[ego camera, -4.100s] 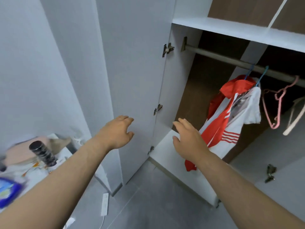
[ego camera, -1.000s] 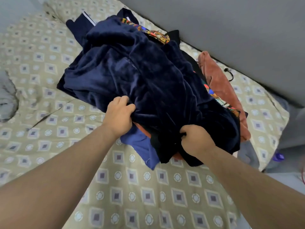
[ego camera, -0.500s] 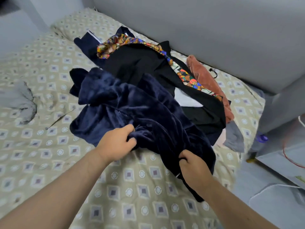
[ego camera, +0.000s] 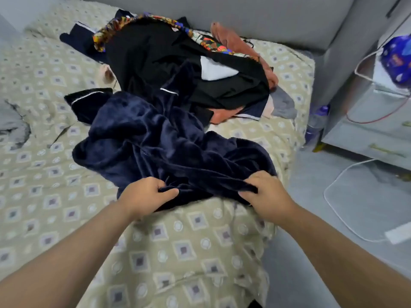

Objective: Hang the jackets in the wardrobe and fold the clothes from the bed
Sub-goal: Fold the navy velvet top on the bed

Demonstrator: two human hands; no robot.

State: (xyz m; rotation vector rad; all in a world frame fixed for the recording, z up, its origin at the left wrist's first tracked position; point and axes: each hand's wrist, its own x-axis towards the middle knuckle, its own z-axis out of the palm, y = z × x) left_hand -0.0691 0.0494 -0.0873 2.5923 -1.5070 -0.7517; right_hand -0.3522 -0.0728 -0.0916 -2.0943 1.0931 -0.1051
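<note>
A dark navy velvet garment (ego camera: 155, 138) lies crumpled on the bed (ego camera: 178, 245), pulled toward the near edge. My left hand (ego camera: 144, 194) grips its near hem, fingers curled into the fabric. My right hand (ego camera: 264, 192) grips the same hem a little to the right. Behind it sits a pile of clothes: a black garment (ego camera: 160, 56), a colourful patterned one (ego camera: 115, 30), a rust-coloured one (ego camera: 231, 38) and a dark piece with white piping (ego camera: 86, 101).
A grey cloth (ego camera: 11, 127) lies at the bed's left edge. Right of the bed stands a pale cabinet (ego camera: 367, 121) with a blue bag (ego camera: 395, 61) on top. A white cable and power strip (ego camera: 398, 235) lie on the grey floor. A grey wall runs behind the bed.
I turned from the wardrobe to the bed. Over the last second both hands dragged the navy garment off the pile toward the near edge, uncovering the black and patterned clothes.
</note>
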